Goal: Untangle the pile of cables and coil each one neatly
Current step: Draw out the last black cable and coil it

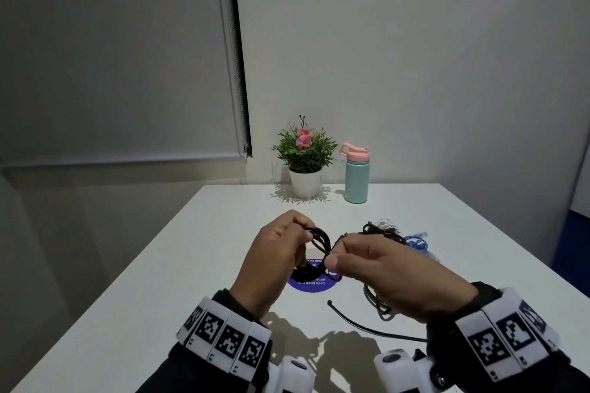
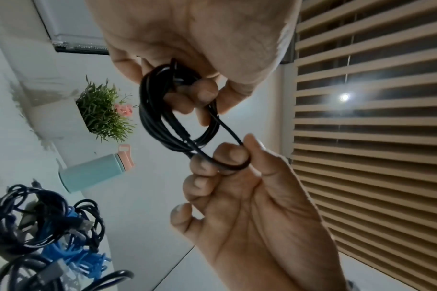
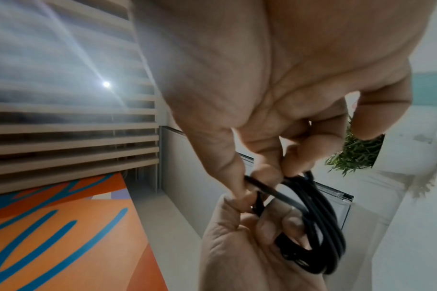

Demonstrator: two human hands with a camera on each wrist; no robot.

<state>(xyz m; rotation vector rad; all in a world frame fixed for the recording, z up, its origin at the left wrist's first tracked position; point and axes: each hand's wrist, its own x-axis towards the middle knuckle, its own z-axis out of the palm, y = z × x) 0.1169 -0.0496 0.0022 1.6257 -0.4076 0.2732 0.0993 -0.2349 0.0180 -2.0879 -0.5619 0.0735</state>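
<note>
We hold the black cable (image 1: pixel 319 237) above the middle of the bench (image 1: pixel 159 281), already wound into several loops. Our left hand (image 1: pixel 274 260) grips the bundle of loops, fingers curled round it; our right hand (image 1: pixel 380 268) pinches the free tail between thumb and fingers, bent into a small loop in the left wrist view. We judge the step in hand to be wrapping that tail round the coil to lock it.

To do it well, we should keep the left grip firm so the loops stay stacked, draw the tail snug across the coil's waist, and tuck the end under a turn instead of leaving it loose. The connector end is probably inside the left fist, though we cannot see it clearly.

The tangled pile (image 1: pixel 388 231) of black and blue cables lies on the bench at about two o'clock from our hands. Another black cable (image 1: pixel 360 325) trails at five o'clock. A potted plant (image 1: pixel 303 158) and a bottle (image 1: pixel 356 177) stand at twelve o'clock.
</note>
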